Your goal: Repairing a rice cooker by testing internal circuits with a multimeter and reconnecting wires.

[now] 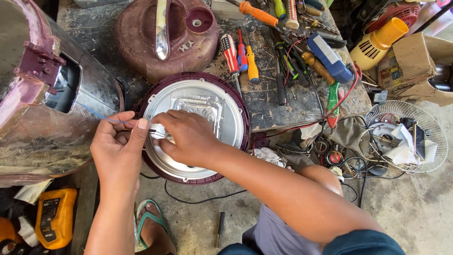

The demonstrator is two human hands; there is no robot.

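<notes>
Cluttered workshop table (283, 101): rice-cooker body (52, 94) lies opened at left. The left hand (118, 146) pinches a thin blue wire (111, 120), the right hand (188, 137) grips its end over the round inner lid plate (226, 118); reassembly remains, screwdrivers (238, 54) beyond.

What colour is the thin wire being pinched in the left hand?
The thin wire is light blue, held between the left hand's fingers. The head view shows it.
</notes>
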